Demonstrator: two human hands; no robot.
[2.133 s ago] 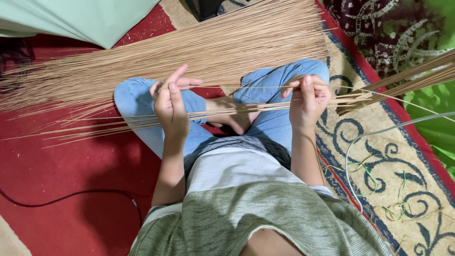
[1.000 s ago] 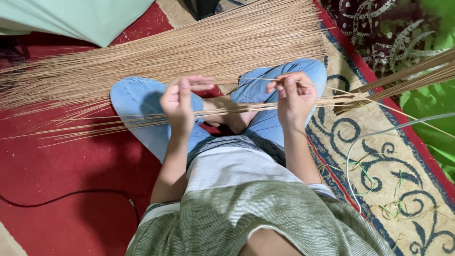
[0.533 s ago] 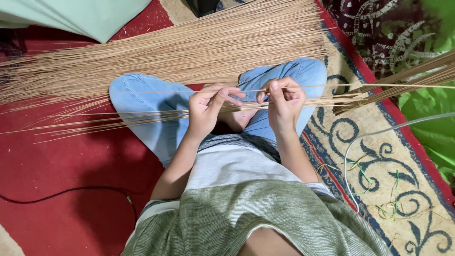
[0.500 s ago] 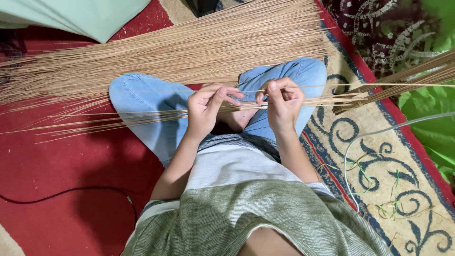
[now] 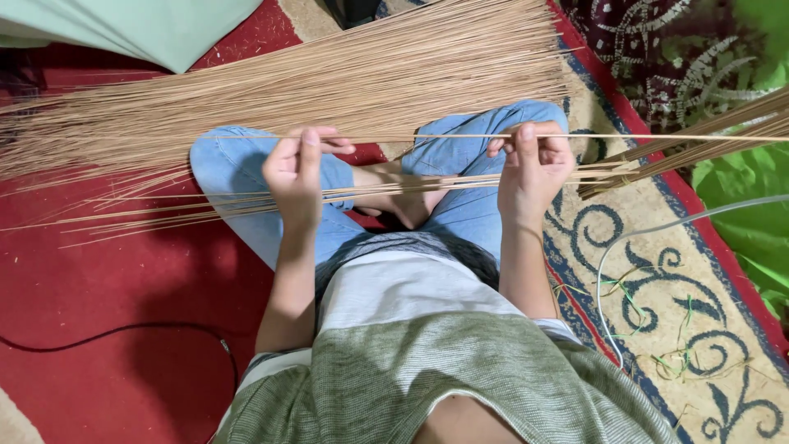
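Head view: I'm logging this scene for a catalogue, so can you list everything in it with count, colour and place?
Single stick: one, tan, stretched level between both hands.
Stick pile: many, tan, fanned across the floor beyond the knees.
Lap sticks: several, tan, lying across the legs.
Stick bundle: one, darker brown, at right on the rug.
Red carpet: one, left floor.
Patterned rug: one, beige with dark scrolls, right.
Cloth: one, pale green, top left.
Black cable: one, on the carpet.
Pale tube: one, curving over the rug.
Jeans: blue, legs crossed.
Left hand: pinching the stick.
Right hand: pinching the stick.
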